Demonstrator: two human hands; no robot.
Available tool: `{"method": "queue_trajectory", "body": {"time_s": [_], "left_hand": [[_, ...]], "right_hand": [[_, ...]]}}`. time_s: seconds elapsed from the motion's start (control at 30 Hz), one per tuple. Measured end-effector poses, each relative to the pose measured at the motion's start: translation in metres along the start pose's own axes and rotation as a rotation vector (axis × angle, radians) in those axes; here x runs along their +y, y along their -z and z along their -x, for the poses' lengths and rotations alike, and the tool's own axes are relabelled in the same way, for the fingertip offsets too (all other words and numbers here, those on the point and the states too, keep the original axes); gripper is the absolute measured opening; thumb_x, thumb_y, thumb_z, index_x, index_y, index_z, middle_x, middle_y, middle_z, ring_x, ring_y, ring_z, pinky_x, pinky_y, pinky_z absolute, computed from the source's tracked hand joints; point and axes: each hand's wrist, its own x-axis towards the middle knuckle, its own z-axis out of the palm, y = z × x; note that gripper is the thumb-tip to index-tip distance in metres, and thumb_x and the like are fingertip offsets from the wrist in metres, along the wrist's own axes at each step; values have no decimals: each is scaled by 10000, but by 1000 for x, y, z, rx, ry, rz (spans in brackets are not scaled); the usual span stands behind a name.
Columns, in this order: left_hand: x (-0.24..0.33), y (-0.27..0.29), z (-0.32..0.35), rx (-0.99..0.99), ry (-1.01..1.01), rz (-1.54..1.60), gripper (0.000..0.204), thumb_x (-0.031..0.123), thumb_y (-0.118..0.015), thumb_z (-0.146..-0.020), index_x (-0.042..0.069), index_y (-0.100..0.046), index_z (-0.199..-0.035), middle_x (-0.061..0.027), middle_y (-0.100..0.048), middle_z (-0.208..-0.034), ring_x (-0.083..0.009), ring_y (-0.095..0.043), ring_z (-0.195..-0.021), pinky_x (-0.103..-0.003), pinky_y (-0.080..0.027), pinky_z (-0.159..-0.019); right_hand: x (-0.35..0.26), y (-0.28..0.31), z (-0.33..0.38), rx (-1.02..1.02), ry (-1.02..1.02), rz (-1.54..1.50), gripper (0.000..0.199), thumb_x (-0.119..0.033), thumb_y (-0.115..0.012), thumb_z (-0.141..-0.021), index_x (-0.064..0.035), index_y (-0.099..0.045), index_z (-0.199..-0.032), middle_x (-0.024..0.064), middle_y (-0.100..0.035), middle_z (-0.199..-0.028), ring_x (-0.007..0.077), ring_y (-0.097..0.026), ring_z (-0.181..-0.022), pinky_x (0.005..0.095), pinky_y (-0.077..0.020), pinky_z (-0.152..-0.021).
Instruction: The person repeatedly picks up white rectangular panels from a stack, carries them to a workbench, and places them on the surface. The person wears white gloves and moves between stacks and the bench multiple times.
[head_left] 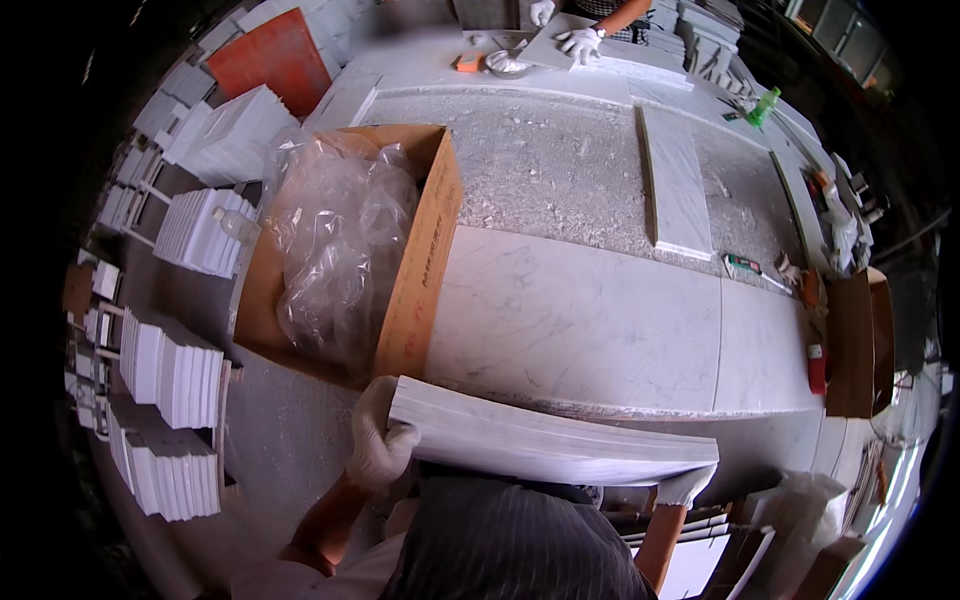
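**Slab stack held at both ends, bench just ahead**

Stack (545, 440) of thin white stone slabs sits level at the person's chest, long axis running L–R across the view, tilting slightly down toward the R; both hands carry it, one per end, so neither is nearer; L hand (378, 440), white glove, wraps the L end w/ fingers curled over the top edge and thumb below; R hand (685, 485), also gloved, grips the R end from beneath, mostly hidden under the slabs; both closed on the stack, none free. Marble bench (580, 320) lies directly ahead of the stack, its near edge just past it; open box (420, 260) w/ plastic liner stands on the bench, front-L of the L hand.
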Motion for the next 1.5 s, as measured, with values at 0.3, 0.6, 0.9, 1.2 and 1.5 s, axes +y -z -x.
{"method": "queue_trajectory", "body": {"time_s": [0.3, 0.6, 0.9, 1.2, 1.5], "left_hand": [[-15, -124, 4, 514, 490, -164, 439, 315, -402, -962, -46, -505, -1188, -126, -574, -1114, -177, -531, -1040, -321, -410, -915], [-61, -173, -49, 622, 665, 802, 548, 485, -393, -977, 21, -542, -1226, -80, -589, -1186, -224, -551, -1081, -362, -397, -986], [-130, -183, -128, 196, 642, 990, 488, 462, -403, -974, 52, -625, -831, -106, -636, -795, -233, -592, -724, -374, -499, -698], [-151, -192, -145, 161, 444, 773, 481, 413, -449, -960, 24, -621, -737, -128, -629, -741, -221, -585, -697, -351, -481, -684], [-128, -177, -153, 62, 776, 827, 442, 424, -555, -888, -3, -649, -834, -118, -652, -803, -219, -618, -782, -364, -495, -752]], "right_hand": [[-48, -22, -167, -192, -45, 27, 379, -421, -381, -960, -102, -568, -1040, 55, -589, -1032, 205, -551, -944, 364, -476, -855], [-48, -70, -200, -101, -81, -46, 423, -385, -353, -967, -50, -582, -846, 71, -594, -790, 189, -559, -775, 336, -466, -728], [-25, -110, -235, -253, 163, 39, 529, -386, -305, -974, 15, -588, -780, 163, -616, -740, 255, -578, -727, 378, -469, -716], [-1, -99, -244, -342, 172, 30, 494, -369, -308, -992, 17, -576, -842, 162, -621, -809, 264, -578, -803, 410, -458, -822], [-15, -99, -249, -429, 75, 152, 507, -404, -304, -983, -13, -605, -868, 159, -637, -903, 275, -576, -897, 417, -431, -872]]}}
